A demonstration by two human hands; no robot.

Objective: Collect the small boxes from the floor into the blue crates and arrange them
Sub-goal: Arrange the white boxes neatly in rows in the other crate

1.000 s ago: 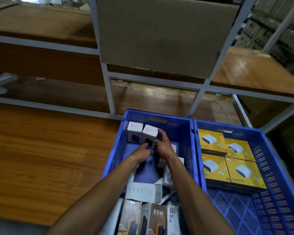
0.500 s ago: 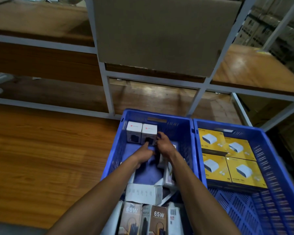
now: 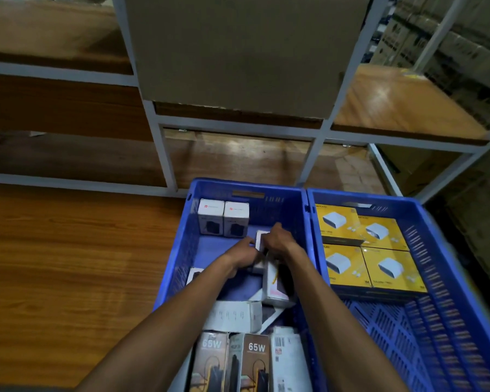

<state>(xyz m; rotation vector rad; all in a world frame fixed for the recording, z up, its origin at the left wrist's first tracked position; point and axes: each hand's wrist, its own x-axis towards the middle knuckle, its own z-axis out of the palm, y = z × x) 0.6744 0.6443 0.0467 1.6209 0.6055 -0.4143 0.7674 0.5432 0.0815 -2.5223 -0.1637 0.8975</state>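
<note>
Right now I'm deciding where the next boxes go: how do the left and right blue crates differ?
The left crate holds mixed boxes: two white ones upright at the far wall, others tumbled, "65W" boxes near; the right crate holds four matching yellow boxes laid flat in a tidy grid. Both hands, left hand and right hand, work in the left crate; none in the right crate. The right crate's near floor is bare; the left crate's is mostly covered. Both are blue slotted plastic, side by side.
</note>
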